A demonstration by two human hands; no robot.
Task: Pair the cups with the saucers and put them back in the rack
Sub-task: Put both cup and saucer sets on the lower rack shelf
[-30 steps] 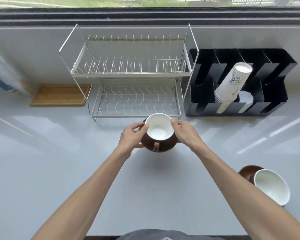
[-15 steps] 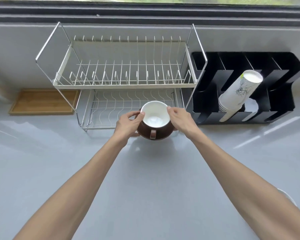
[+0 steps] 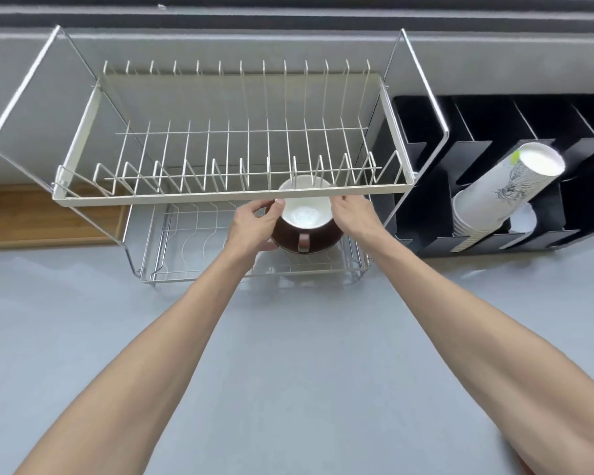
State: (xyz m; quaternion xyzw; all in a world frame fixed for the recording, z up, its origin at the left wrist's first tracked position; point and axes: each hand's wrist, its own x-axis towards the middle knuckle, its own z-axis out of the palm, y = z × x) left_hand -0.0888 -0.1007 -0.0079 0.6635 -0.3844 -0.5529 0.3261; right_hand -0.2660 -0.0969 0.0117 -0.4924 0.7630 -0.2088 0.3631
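A cup, white inside and brown outside with a handle facing me, sits on a brown saucer. My left hand grips the pair on its left side and my right hand on its right. Both hold it over the right part of the lower wire shelf of the two-tier dish rack, just under the upper shelf's front rail, which crosses the cup's far rim. I cannot tell whether the saucer touches the shelf.
The rack's upper shelf holds nothing. A black organiser with a tilted stack of paper cups stands right of the rack. A wooden tray lies to its left. Grey counter stretches toward me.
Both hands carried the cup and saucer away from me, from the counter in front of the rack into the lower shelf. My view moved closer to the rack.
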